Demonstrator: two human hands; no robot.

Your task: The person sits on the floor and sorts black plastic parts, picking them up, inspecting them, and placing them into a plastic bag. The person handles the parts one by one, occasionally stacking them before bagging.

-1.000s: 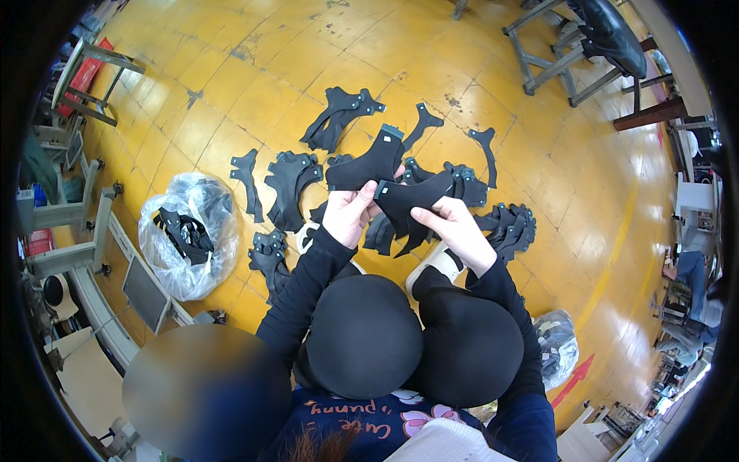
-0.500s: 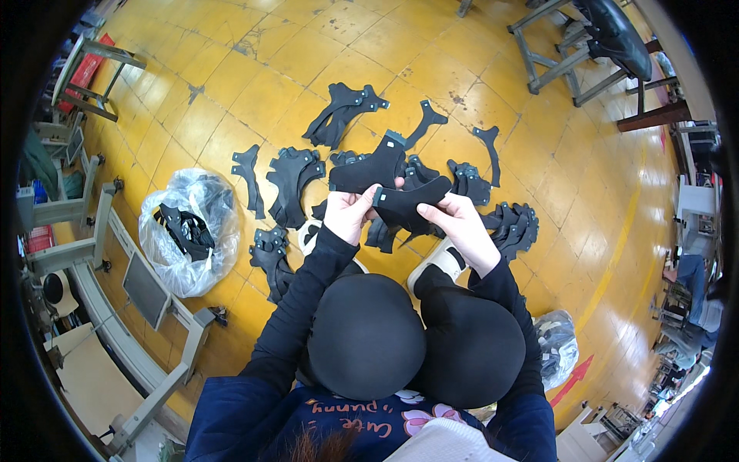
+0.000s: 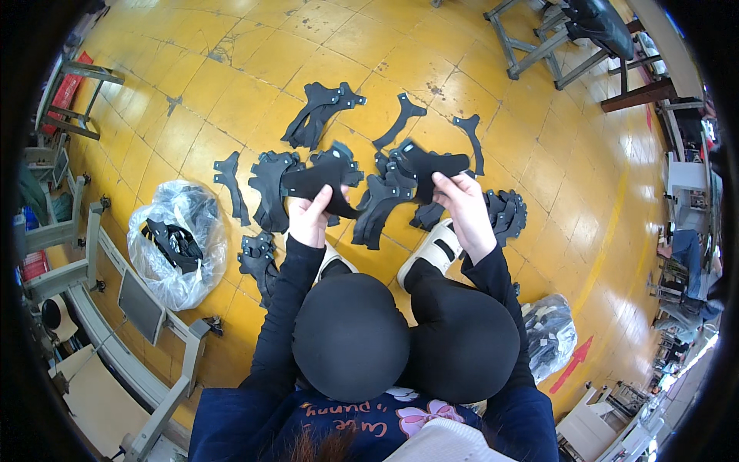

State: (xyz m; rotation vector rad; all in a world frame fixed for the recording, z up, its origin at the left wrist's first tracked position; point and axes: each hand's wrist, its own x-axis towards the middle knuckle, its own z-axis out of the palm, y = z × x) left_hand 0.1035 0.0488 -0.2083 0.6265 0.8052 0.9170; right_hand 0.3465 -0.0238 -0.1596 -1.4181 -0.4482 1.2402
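Right of the plastic bag (image 3: pixel 212 256), gripping one black forked piece (image 3: pixel 309 181) in the left hand (image 3: pixel 309 221), another piece (image 3: pixel 440 163) in the right hand (image 3: pixel 468 206). Seemingly part-sorted into stacks (image 3: pixel 269 189) there, with bagged pieces (image 3: pixel 174 245) apparently waiting.

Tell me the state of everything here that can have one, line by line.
Left hand: closed on a black piece
Right hand: closed on another black piece
Left clear bag: open, dark pieces inside
Right clear bag: contents inside, opening unclear
Far pile: overlapping
Black-padded stool: upright
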